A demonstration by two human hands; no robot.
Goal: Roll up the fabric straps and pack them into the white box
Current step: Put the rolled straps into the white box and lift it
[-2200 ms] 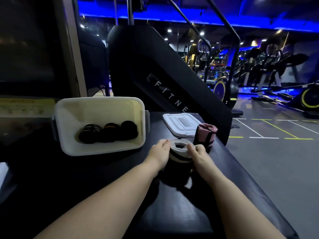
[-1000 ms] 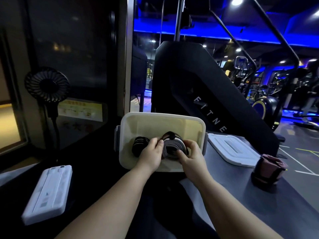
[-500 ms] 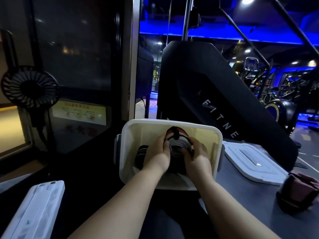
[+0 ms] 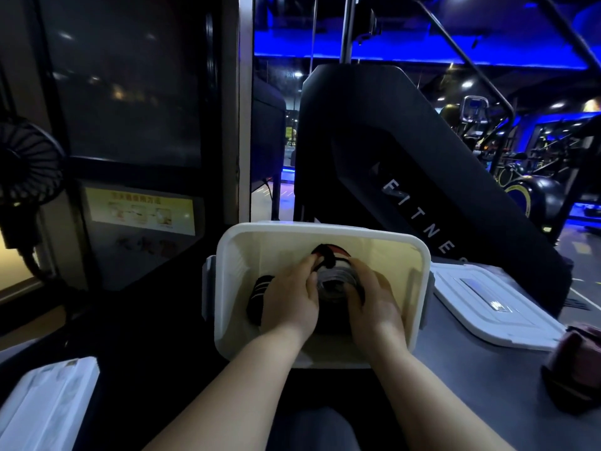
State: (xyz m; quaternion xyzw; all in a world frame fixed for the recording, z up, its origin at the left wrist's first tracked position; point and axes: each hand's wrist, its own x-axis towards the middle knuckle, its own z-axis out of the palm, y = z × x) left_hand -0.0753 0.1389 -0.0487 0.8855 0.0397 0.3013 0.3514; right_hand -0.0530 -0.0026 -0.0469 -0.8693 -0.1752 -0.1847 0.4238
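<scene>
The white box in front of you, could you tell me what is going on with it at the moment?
A person has both hands inside the white box, the left hand and right hand pressing a grey rolled strap down among dark rolls already packed there. The box lid lies off to the right on the table, and a pink rolled strap sits beside it, not yet packed.
</scene>
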